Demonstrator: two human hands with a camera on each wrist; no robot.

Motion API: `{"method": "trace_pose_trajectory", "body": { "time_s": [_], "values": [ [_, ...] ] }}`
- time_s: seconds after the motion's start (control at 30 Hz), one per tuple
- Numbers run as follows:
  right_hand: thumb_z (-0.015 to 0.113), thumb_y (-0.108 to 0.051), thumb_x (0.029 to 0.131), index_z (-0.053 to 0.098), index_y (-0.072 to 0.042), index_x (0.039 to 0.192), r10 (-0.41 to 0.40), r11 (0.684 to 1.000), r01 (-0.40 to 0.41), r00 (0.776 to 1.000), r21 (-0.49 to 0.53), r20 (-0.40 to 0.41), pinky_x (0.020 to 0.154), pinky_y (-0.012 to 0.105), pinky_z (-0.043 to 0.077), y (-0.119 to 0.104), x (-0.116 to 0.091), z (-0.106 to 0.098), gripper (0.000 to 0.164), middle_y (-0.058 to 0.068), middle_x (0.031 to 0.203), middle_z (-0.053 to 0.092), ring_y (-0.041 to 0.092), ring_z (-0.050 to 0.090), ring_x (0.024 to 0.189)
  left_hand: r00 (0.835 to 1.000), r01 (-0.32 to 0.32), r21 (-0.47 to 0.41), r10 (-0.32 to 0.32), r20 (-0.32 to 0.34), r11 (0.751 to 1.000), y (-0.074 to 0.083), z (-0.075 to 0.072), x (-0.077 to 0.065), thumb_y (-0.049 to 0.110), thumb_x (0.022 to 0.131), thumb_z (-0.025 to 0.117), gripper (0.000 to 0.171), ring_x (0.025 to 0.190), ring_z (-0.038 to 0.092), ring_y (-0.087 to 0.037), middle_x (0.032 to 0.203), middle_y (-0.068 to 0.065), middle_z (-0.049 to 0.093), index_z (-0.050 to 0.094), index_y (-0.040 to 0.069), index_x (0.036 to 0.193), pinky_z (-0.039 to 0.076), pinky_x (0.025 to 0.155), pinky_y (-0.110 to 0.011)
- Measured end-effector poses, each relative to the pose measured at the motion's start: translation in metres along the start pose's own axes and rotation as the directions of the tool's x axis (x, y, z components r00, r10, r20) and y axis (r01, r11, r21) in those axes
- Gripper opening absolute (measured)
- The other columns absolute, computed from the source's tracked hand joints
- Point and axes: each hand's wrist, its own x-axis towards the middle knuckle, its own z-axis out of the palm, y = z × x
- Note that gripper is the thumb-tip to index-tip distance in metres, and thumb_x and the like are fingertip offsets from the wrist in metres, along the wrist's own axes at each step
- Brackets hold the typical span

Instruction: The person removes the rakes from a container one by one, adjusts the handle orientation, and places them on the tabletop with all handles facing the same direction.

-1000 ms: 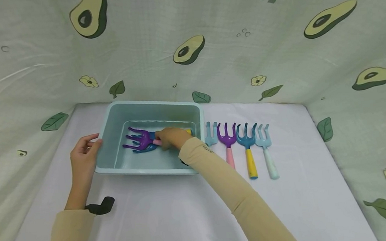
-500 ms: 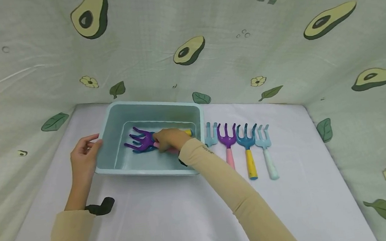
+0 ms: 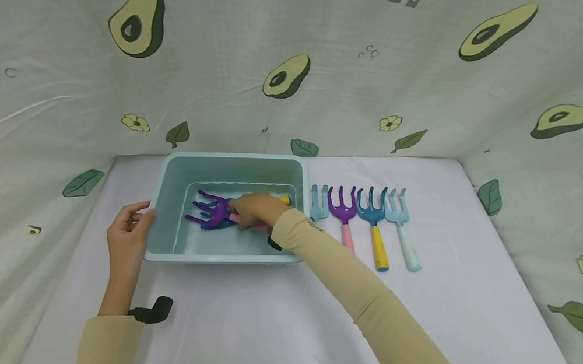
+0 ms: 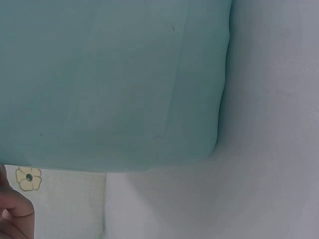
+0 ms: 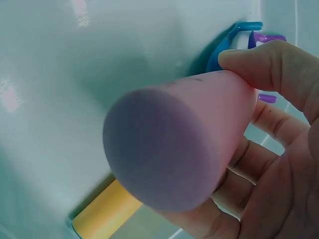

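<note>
Left of centre in the head view, the right hand [image 3: 256,209] grasps the smooth, rounded pink handle [image 5: 219,107] of a purple fork [image 3: 216,214] with curved tines, inside the pale blue plastic tub [image 3: 237,168]. Below it, a blue fork [image 3: 222,225] is mostly hidden. The left hand [image 3: 125,233] touches the tub's left rim; whether it grips cannot be told, being cut off at lower left in its wrist view.

Your white-covered table [image 3: 232,328] bears the pale blue tub [image 3: 232,171] around your right hand's [image 3: 256,209] grip; four hand rakes [image 3: 372,215] lie to its right.
</note>
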Motion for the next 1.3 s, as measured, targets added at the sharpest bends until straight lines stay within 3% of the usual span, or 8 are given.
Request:
{"method": "trace_pose_trajectory", "body": {
  "time_s": [0.27, 0.5, 0.97, 1.3],
  "values": [
    [0.065, -0.027, 0.084, 0.052, -0.019, 0.099, -0.024, 1.0, 0.024, 1.0, 0.01, -0.008, 0.067, 0.025, 0.04, -0.002, -0.004, -0.003, 0.021, -0.003, 0.087, 0.054, 0.013, 0.051, 0.08, 1.0, 0.009, 0.004, -0.009, 0.003, 1.0, 0.001, -0.001, 0.0, 0.023, 0.089, 0.062, 0.029, 0.065, 0.049, -0.003, 0.072, 0.01, 0.05, 0.063, 0.013, 0.115, 0.042, 0.055, -0.011],
    [0.065, -0.024, 0.084, 0.051, -0.017, 0.099, -0.054, 0.995, 0.055, 0.998, 0.082, -0.02, 0.065, 0.023, 0.042, -0.004, -0.006, -0.008, 0.022, -0.002, 0.089, 0.054, 0.013, 0.052, 0.08, 1.0, 0.02, 0.002, -0.02, 0.011, 1.0, 0.002, 0.0, 0.001, 0.023, 0.089, 0.061, 0.03, 0.065, 0.049, -0.002, 0.073, 0.011, 0.05, 0.063, 0.012, 0.117, 0.042, 0.055, -0.01],
    [0.064, -0.03, 0.084, 0.049, -0.019, 0.104, -0.06, 0.998, 0.061, 0.997, 0.024, -0.047, 0.066, 0.026, 0.044, -0.011, -0.027, -0.027, 0.027, -0.003, 0.092, 0.055, 0.013, 0.055, 0.081, 1.0, 0.027, 0.015, -0.027, 0.004, 1.0, 0.002, 0.002, 0.005, 0.025, 0.088, 0.063, 0.027, 0.059, 0.046, -0.001, 0.07, 0.012, 0.05, 0.065, 0.015, 0.113, 0.04, 0.051, -0.012],
    [0.062, -0.034, 0.085, 0.048, -0.022, 0.118, -0.033, 0.999, 0.035, 0.996, 0.02, -0.086, 0.065, 0.027, 0.047, -0.008, -0.049, -0.042, 0.037, -0.001, 0.098, 0.057, 0.015, 0.056, 0.084, 0.999, 0.033, 0.035, -0.034, 0.018, 0.999, 0.001, 0.0, 0.006, 0.027, 0.089, 0.061, 0.03, 0.062, 0.046, -0.002, 0.072, 0.013, 0.05, 0.063, 0.015, 0.116, 0.04, 0.053, -0.012]
  ]
}}
